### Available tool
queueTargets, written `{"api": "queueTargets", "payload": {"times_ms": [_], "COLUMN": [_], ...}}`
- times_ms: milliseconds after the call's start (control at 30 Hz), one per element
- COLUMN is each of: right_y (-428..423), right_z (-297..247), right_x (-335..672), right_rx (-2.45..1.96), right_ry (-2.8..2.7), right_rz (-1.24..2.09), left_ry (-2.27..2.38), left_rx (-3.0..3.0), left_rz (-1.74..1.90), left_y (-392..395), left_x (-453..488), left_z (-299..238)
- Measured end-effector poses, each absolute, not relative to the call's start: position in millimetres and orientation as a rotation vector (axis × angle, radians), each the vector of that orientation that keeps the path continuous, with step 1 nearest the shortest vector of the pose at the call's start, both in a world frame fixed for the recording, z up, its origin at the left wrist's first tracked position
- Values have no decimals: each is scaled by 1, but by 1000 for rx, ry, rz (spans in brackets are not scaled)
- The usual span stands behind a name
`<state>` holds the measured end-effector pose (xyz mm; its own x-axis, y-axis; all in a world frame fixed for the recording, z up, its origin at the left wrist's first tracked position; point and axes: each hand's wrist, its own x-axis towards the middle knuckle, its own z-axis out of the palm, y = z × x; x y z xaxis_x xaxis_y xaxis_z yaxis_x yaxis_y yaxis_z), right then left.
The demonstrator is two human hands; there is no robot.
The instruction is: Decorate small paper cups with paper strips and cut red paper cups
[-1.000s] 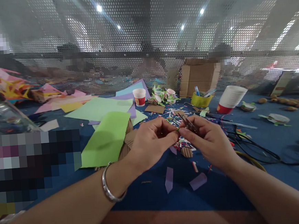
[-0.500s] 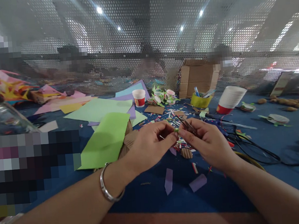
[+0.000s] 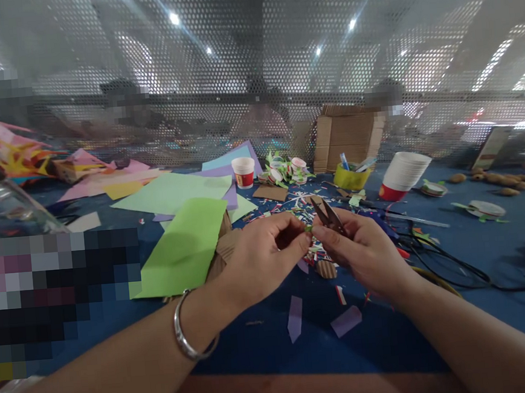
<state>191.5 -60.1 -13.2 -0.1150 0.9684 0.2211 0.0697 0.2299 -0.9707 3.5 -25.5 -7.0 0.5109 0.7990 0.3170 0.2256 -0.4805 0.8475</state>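
Note:
My left hand is closed in a pinch on a tiny green paper piece, mostly hidden by the fingertips. Closed around a pair of scissors is my right hand; the blades point up and away, spread apart. The right thumb and finger meet the left fingertips at the green piece. Beneath both hands lie many small paper scraps. Nearer to me are two purple paper pieces and a round bit of corrugated cardboard.
Left of my hands lies a bright green sheet. A paper cup, small paper-cup turtles, a yellow pen holder and stacked cups stand behind. Black cables run to the right. A pixelated person is at the left.
The scissor blades have swung from nearly together to spread apart. Both hands stay in about the same place, still meeting at the green piece.

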Motion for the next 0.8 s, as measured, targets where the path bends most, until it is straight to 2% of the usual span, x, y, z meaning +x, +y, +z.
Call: {"api": "queueTargets", "payload": {"times_ms": [267, 567, 667, 800], "right_y": [-62, -65, -64, -62], "right_z": [-10, -12, -12, -14], "right_x": [190, 187, 187, 187], "right_rx": [-1091, -1062, -1090, -1159], "right_ry": [-1523, -1558, -1589, -1601], "right_rz": [993, 996, 962, 909], "left_ry": [836, 817, 832, 871], "left_rx": [1953, 2649, 2500, 1848], "left_rz": [979, 1259, 1199, 1009], "left_y": [-32, -36, -36, -28], "left_x": [5, 4, 5, 14], "left_z": [-3, 0, 1, -2]}}
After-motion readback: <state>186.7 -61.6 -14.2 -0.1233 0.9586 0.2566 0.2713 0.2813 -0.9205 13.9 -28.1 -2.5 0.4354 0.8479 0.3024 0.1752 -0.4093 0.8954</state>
